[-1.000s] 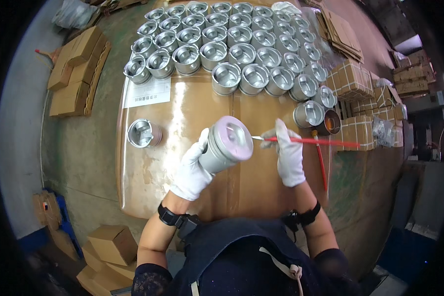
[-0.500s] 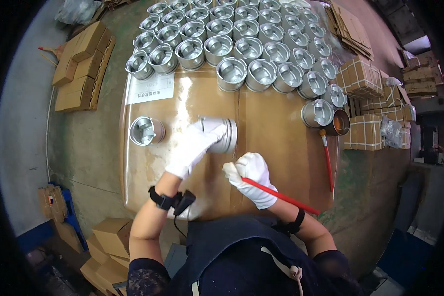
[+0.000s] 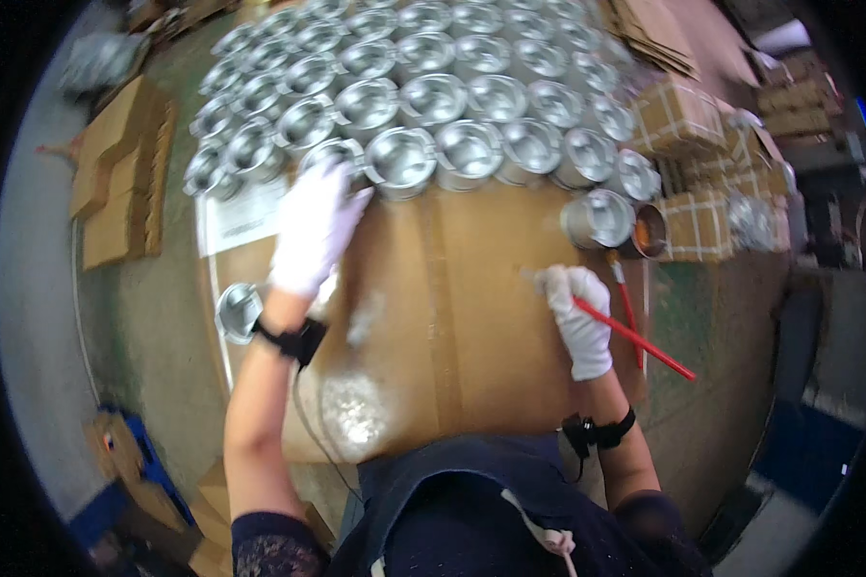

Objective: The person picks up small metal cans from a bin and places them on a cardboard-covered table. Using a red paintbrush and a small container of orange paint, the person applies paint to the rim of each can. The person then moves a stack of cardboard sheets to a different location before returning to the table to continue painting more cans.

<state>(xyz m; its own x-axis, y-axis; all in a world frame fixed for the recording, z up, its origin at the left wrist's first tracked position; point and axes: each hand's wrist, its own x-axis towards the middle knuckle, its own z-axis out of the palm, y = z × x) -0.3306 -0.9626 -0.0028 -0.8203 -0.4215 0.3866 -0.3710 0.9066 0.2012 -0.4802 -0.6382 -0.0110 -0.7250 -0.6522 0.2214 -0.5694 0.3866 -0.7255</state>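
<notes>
Metal cup (image 3: 335, 154) sits at near-left edge of the cup cluster (image 3: 471, 96), far side of cardboard table (image 3: 452, 317). Left hand (image 3: 310, 231) gloved, fingers spread over it; grip hidden, can't tell. Right hand (image 3: 577, 317) clenched on red brush (image 3: 635, 337), near right. Lone cup (image 3: 239, 310) at left edge.

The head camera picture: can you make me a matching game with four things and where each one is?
Things:
1. left hand
2. right hand
3. lone metal cup
4. small tin of orange stuff

Places:
A. by the left edge of the cardboard sheet
B. holding a red-handled brush
C. beside a metal cup at the right end of the rows
D. reaching onto the front row of metal cups

Pairs: 1-D, 2-B, 3-A, 4-C
</notes>
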